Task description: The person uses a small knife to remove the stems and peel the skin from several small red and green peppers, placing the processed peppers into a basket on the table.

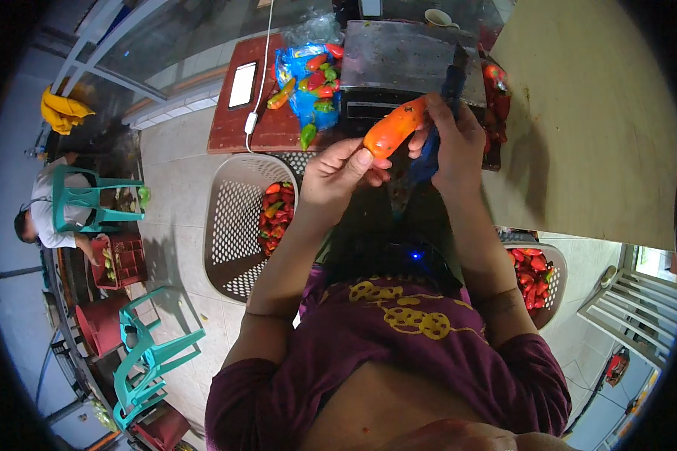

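My left hand [338,175] pinches the rounded tip of an orange-red pepper [394,131], which has small dark spots on its skin. My right hand [457,132] has hold of the other end, so the pepper slants between both hands over my lap. Behind my right fingers runs a dark blue strip of material [455,76]; whether that hand also grips it I cannot tell. Just beyond stands a boxy device with a flat steel top [398,56], perhaps a scale. Several red, green and orange peppers [319,79] lie on a blue plastic bag [296,62] to its left.
Perforated baskets flank me, the left one [231,175] and the right one [558,282], both holding red peppers. A phone [242,84] and white cable [251,121] lie on the red table [220,132]. A wooden board [587,124] rises at right. A person [53,191] sits far left near crates.
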Available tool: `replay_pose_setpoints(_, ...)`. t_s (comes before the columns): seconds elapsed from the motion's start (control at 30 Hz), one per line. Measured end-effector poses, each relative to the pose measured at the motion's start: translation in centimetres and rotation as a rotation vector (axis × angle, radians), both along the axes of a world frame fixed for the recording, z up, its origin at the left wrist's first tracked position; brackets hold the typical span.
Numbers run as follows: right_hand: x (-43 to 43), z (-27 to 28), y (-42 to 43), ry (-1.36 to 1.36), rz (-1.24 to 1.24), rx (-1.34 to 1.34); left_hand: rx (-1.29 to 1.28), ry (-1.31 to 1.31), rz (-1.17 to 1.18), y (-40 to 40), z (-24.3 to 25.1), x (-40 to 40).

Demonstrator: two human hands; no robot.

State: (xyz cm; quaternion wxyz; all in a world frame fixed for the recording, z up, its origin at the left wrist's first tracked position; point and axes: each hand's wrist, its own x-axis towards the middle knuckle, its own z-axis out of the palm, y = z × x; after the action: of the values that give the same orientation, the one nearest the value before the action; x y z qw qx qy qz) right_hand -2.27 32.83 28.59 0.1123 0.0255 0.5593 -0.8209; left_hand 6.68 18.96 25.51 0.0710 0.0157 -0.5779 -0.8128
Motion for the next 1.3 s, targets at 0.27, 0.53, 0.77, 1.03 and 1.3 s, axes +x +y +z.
replay_pose_setpoints(0.27,1.8,-2.9,-0.9,0.584,-0.003,0.528,0.154,-0.107,0.007,-1.4,-1.3,1.5)
replay_pose_setpoints(0.53,0.2,-6.6,3.4,0.224,0.048,0.417,-0.741,-0.513,0.450,-11.2,-9.0,9.7)
replay_pose_setpoints(0.77,1.4,-10.0,6.9,0.134,0.180,0.634,-1.475,-0.611,0.138,-17.2,-20.0,14.3)
replay_pose_setpoints(1.03,1.9,-9.0,6.2,0.092,0.233,0.582,-1.329,-0.410,0.469,-12.9,-21.2,-4.7)
replay_pose_setpoints(1.3,1.6,-9.0,6.7,0.109,0.367,0.618,-0.752,-0.357,0.570,-12.6,-19.4,-6.0)
